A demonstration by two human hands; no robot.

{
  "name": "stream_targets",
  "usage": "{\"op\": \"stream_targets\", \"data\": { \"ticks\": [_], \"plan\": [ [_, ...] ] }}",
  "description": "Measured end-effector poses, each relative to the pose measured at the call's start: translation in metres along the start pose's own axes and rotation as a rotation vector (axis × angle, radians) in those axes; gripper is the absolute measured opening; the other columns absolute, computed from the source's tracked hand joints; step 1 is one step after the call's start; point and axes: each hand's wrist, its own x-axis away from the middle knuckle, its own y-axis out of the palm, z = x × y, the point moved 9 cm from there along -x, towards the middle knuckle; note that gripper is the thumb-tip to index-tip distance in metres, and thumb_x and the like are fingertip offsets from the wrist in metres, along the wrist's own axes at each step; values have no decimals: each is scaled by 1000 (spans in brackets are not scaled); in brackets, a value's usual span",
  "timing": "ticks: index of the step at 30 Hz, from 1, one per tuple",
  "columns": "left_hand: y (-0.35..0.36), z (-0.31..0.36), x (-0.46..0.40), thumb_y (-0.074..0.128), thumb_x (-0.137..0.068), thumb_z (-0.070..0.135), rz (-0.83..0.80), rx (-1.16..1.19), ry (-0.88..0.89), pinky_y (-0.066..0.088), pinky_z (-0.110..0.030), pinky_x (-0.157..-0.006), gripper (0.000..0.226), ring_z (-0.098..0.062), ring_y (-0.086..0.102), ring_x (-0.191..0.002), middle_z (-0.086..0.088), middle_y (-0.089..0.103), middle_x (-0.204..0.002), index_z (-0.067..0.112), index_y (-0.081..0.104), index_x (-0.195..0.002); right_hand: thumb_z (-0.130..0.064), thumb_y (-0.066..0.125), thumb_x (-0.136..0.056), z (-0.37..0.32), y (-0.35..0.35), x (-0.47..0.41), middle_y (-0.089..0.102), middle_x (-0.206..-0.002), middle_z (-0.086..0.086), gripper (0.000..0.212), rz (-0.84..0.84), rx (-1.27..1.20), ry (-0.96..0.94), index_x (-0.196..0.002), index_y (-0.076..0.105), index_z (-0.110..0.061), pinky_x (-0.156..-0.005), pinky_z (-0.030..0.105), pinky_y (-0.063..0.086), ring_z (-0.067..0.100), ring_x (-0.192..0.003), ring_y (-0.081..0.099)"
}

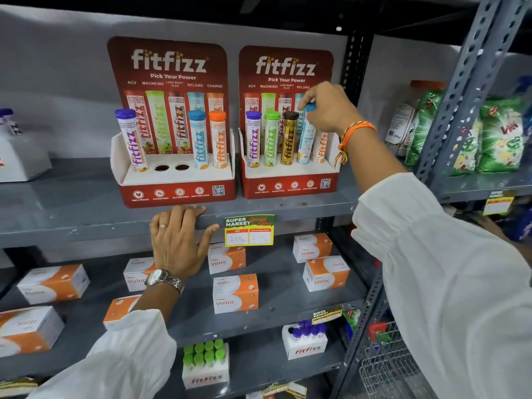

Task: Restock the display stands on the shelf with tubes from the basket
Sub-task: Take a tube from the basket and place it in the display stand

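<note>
Head view, right hand: the right hand gripped the cap end of a blue-capped tube, fingers closed around its top.
Head view, tube position: the tube stood tilted in the fourth slot of the right display stand, its base at or in the hole; how deep it sat could not be told.
Head view, left hand: the left hand lay flat and relaxed on the front edge of the shelf, holding nothing.
Head view, left display stand: two middle holes stood empty between the purple tube and the blue one.
Head view, basket: a wire basket showed at lower right; its contents were unclear.
Step in hand: seating the blue-capped tube, apparently.
Next move: probably straightening and pressing it home, letting go, then fetching tubes for the two empty holes.
</note>
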Motion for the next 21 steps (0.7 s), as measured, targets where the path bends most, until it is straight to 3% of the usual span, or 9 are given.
{"op": "stream_targets", "data": {
  "ticks": [2,4,7,9,14,21],
  "plan": [
    [0,0,0,54,-90,57,7,-4,2,33,-43,-86,47,-25,45,-93,-7,59,-103,15,60,-111,-5,71,-88,-2,-3,-1,63,-130,12,11,17,-24,-9,-93,76,-14,-97,29,49,26,-125,57],
    [0,-1,0,55,-90,57,8,-3,1,33,-43,-86,47,-25,45,-93,-7,59,-103,15,60,-111,-9,75,-86,-2,-5,-2,63,-130,13,10,42,-41,-9,-96,76,-13,-94,26,47,26,-124,57],
    [2,-2,1,54,-90,58,2,-2,-3,34,-44,-87,48,-26,46,-93,-7,59,-104,15,59,-111,-5,77,-84,-1,-5,-4,60,-130,13,26,56,-52,-4,-108,72,-13,-102,32,51,26,-123,57],
    [3,-3,2,55,-91,58,-1,0,4,34,-44,-87,48,-26,47,-93,-7,59,-105,16,59,-112,1,76,-83,-3,-6,-7,62,-127,13,34,42,-43,-3,-114,70,-10,-98,30,54,23,-117,62],
    [3,-3,1,53,-92,58,7,3,29,33,-44,-87,47,-26,47,-92,-6,58,-104,16,59,-113,17,58,-84,-6,0,-7,58,-132,16,61,-75,5,0,-140,50,-5,-101,32,51,27,-118,61],
    [3,-3,2,52,-93,61,1,-2,20,34,-44,-88,50,-27,47,-94,-8,60,-105,16,59,-114,24,49,-73,-12,11,-2,58,-118,10,82,-186,-2,-51,-137,33,-25,-87,39,55,28,-105,59]
  ]
}}
